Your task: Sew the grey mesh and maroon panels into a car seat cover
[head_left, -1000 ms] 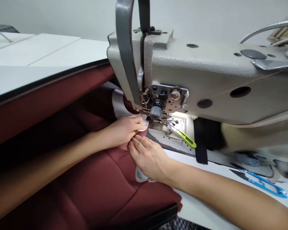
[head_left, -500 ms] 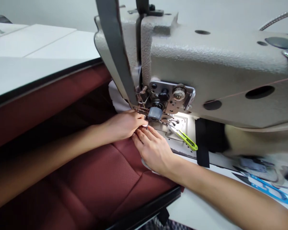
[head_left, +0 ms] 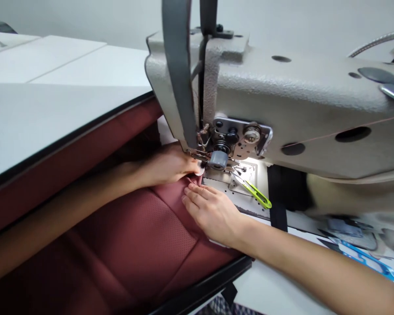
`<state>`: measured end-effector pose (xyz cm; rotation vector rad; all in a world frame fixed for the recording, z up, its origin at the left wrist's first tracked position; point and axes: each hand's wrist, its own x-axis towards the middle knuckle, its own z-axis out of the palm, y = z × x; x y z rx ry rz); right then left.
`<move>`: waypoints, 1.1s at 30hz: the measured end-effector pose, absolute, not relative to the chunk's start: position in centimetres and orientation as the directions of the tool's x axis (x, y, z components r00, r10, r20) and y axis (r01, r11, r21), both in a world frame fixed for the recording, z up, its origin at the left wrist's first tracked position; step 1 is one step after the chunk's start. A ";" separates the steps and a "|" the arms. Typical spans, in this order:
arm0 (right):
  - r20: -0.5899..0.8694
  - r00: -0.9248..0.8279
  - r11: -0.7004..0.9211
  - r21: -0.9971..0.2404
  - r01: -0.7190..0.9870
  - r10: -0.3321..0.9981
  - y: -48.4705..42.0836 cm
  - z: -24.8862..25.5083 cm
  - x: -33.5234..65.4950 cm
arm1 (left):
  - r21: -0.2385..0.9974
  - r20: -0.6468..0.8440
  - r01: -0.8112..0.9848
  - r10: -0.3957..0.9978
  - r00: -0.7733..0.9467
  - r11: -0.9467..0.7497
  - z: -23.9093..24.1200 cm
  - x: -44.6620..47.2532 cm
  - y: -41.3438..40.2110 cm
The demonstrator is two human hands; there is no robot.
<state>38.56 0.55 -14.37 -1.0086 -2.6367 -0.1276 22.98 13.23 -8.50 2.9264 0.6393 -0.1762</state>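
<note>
A dark red seat cover (head_left: 141, 236) with a perforated panel, seams and black edging spreads across the left and lower view. My left hand (head_left: 170, 166) is closed on the cover's edge beside the needle area of the sewing machine (head_left: 301, 100), its fingertips partly hidden by the machine head. Just to the right, my right hand (head_left: 213, 210) lies over the cover with fingers stretched out on the red material; its thumb is hidden. The cover is bunched in small folds between the two hands. The needle itself cannot be made out.
Yellow-green thread snips (head_left: 257, 194) lie beside the lit needle plate (head_left: 249, 175). Blue-handled snips (head_left: 369, 260) rest on the white table (head_left: 265, 284) at right. A grey strap (head_left: 180, 65) hangs before the machine head. White tabletops (head_left: 68, 61) extend at back left.
The machine appears lower and further right in view. My right hand's fingertips have drawn back from my left hand, exposing folded red material between them. My left hand still grips the edge.
</note>
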 end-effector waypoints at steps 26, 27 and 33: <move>0.222 -0.628 0.663 -0.171 0.729 0.746 1.9 -13.8 39.2 | 0.074 0.108 0.419 0.425 0.899 -0.905 -10.0 23.0 13.0; 0.216 -0.634 0.668 -0.174 0.724 0.743 2.0 -13.7 39.2 | 0.058 0.096 0.432 0.436 0.895 -0.900 -9.8 23.2 12.5; 0.300 -0.677 0.736 -0.175 0.654 0.672 1.8 -13.9 39.6 | -0.042 0.098 0.406 0.400 0.911 -0.913 -9.5 23.3 10.6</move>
